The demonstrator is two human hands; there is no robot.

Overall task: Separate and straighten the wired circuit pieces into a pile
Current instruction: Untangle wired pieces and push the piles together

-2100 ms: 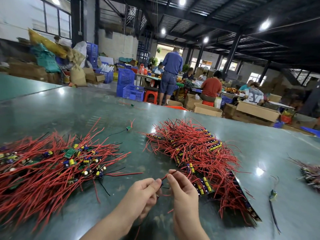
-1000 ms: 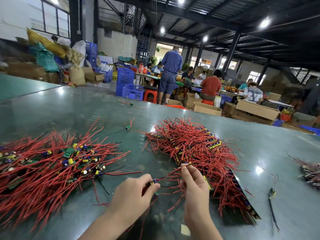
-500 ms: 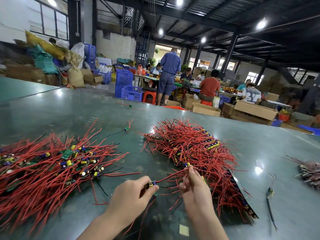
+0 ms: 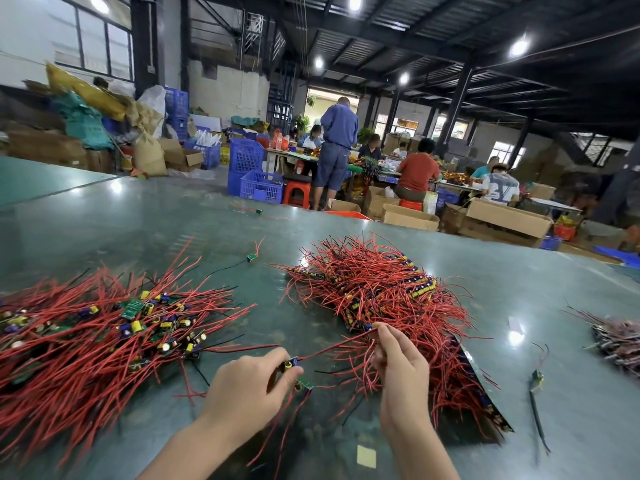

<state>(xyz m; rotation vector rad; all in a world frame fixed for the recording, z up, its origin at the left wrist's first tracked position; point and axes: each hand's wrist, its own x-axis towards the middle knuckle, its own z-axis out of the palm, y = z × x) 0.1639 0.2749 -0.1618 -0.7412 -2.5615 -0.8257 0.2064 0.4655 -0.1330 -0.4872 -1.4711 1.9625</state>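
My left hand [image 4: 246,388] pinches a small green circuit piece [image 4: 297,375] with red and black wires trailing from it. One red wire [image 4: 332,348] runs taut up to my right hand [image 4: 400,367], which pinches its far end at the edge of the tangled heap [image 4: 384,306]. That heap of red-wired pieces lies at centre right. A spread pile of separated pieces [image 4: 97,334] with yellow and blue components lies on the left. Both hands hover just above the green table [image 4: 554,289].
Loose single pieces lie on the table [image 4: 252,257], [image 4: 258,211] and at right [image 4: 536,379]. A smaller bundle [image 4: 620,337] sits at the far right edge. A yellow sticker [image 4: 366,456] is near me. Several people work at tables [image 4: 363,168] beyond, among boxes and blue crates.
My hands have drawn apart, stretching the red wire straight between them. The right hand moved up to the heap's edge; the left now holds the piece's board.
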